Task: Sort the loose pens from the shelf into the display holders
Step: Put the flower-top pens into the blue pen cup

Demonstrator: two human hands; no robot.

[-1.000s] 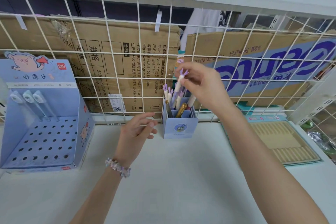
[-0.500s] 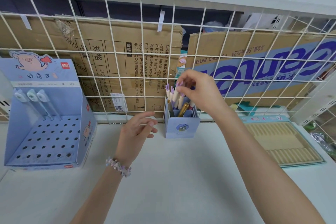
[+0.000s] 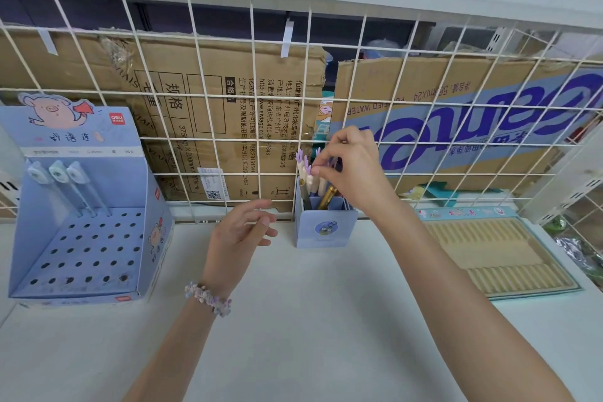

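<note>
Nearest the camera, the white shelf (image 3: 310,336) lies bare between two forearms, and no loose pens are visible on it, so the sorting looks close to done for this stretch. The left hand (image 3: 238,235), a beaded bracelet (image 3: 208,299) at its wrist, hovers just above the shelf a little left of the small blue pen cup (image 3: 324,227), its grip released, fingers loosely curled and holding nothing; it probably waits there to steady the light cup should it tip. To the far left the larger blue display holder (image 3: 81,238) stands with three capped pens (image 3: 65,186) in its back row and most holes unfilled. On the right a flat ribbed tray (image 3: 496,254) rests on the shelf. Farther back, the right hand (image 3: 350,170) reaches over the cup, its grip pinching the top of a purple-tipped pen (image 3: 313,178) among the cluster standing inside, beside a gold pen (image 3: 327,196); holding it by the top end lets the barrel drop straight between its neighbours. Compared with a second ago, that hand is lower and the pen, then lifted clear above the others, now sits down among them, while the left hand has barely shifted. Behind everything, the white wire grid (image 3: 195,108) backs the shelf with cardboard boxes (image 3: 228,114) stacked beyond.
</note>
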